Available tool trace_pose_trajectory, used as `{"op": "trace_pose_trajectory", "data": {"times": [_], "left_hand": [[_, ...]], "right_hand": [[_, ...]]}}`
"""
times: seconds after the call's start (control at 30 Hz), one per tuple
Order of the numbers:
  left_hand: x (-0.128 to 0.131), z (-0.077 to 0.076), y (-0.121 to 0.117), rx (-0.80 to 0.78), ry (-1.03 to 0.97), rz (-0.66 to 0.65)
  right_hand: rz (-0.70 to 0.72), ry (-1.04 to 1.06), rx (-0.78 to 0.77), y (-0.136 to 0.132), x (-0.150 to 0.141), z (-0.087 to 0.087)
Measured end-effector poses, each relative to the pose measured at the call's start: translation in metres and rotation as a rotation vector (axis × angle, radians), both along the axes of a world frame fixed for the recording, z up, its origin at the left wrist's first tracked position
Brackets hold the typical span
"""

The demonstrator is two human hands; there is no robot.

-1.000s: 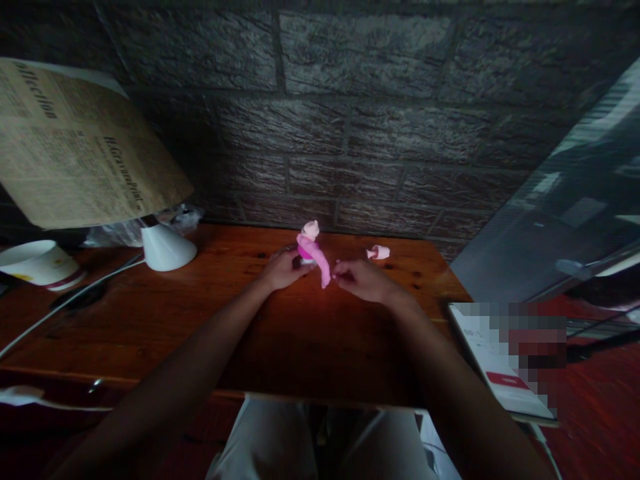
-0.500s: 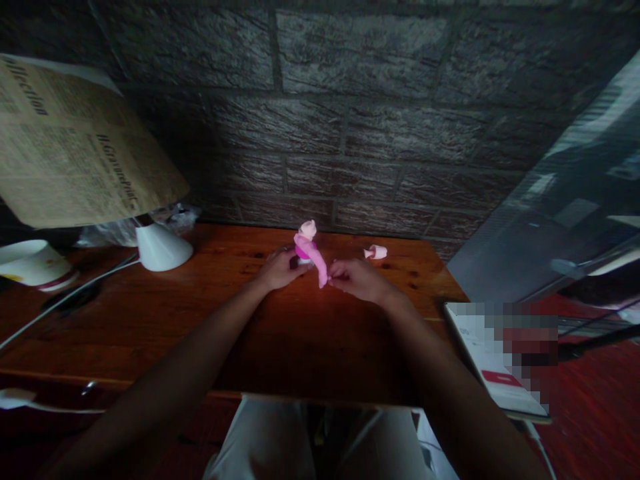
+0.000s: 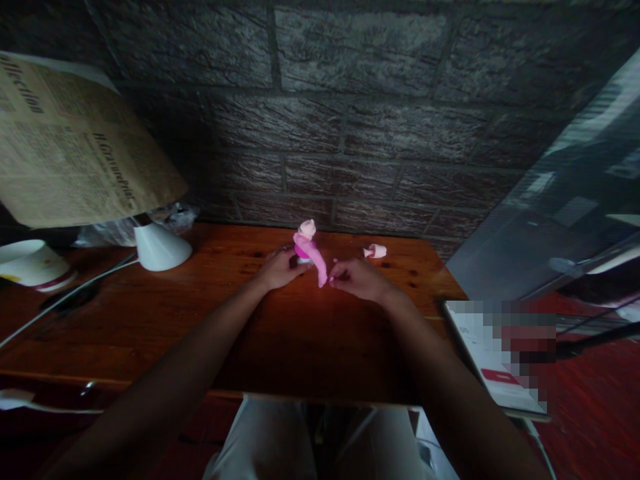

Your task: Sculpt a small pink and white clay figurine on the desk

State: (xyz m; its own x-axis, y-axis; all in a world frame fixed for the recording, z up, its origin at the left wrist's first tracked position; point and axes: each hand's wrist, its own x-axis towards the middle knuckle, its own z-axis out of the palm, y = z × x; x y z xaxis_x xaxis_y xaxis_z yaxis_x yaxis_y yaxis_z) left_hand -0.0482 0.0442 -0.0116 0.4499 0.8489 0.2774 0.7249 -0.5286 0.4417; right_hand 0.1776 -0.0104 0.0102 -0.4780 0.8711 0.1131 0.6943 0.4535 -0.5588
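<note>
A pink figure [image 3: 311, 253] with a pale pink top, a magenta middle and a whitish base stands on the wooden table. A long pink arm-like piece slopes down from it to the right. My left hand [image 3: 280, 269] is closed around the figure's lower part, thumb in front and fingers mostly hidden behind. Just right of the long piece's tip is my right hand [image 3: 356, 279], its fingers curled, with a small gap between thumb and forefinger and nothing visible in them. Behind my right hand lies a small pale pink piece [image 3: 376, 251] with a narrow darker end.
On the left stand a lamp with a newsprint shade [image 3: 85, 147] and white base [image 3: 161, 247], and a paper cup [image 3: 37, 263]. A white cable [image 3: 70, 300] crosses the table [image 3: 320, 347]. A stone-pattern wall [image 3: 350, 133] rises behind; a white box-like object [image 3: 500, 353] is at right.
My right fingers came to the tip of the long pink piece, then drew slightly away and parted. My left hand keeps its hold on the figure. The view shifted slightly.
</note>
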Motion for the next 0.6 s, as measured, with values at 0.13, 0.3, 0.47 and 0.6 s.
{"op": "trace_pose_trajectory", "data": {"times": [0.13,0.3,0.47,0.6], "left_hand": [[0.0000,-0.0010,0.0005,-0.012,0.006,-0.004],[0.0000,0.0000,-0.0003,-0.017,0.013,-0.013],[0.0000,-0.0002,-0.0002,-0.006,0.015,-0.013],[0.0004,-0.0004,-0.0004,-0.012,0.025,0.001]], "right_hand": [[0.004,-0.011,-0.019,-0.0006,0.0004,-0.0001],[-0.016,-0.065,0.002,-0.0029,-0.0025,0.0036],[0.006,-0.078,0.032,-0.0033,-0.0052,0.0032],[0.014,-0.064,0.048,-0.0016,-0.0053,-0.0009]]}}
